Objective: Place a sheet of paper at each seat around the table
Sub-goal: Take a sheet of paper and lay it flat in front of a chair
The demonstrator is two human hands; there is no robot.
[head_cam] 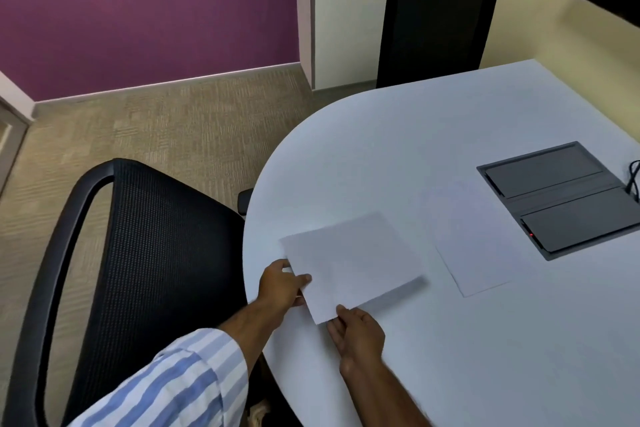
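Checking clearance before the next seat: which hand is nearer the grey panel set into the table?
Right. The right hand grips the held sheet's near corner, below and left of the grey panel. The left hand grips its left edge by the table rim, farther away.

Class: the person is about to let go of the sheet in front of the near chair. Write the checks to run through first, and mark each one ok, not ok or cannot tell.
1. Both hands grip the sheet: left hand, right hand at its near edge: ok.
2. Sheet lies fully flat on the table: cannot tell; a shadow shows under its right edge.
3. Sheet sits in front of the near chair: ok.
4. Sheet clear of the second sheet: ok, apart.
5. Far chair has a sheet: not ok.
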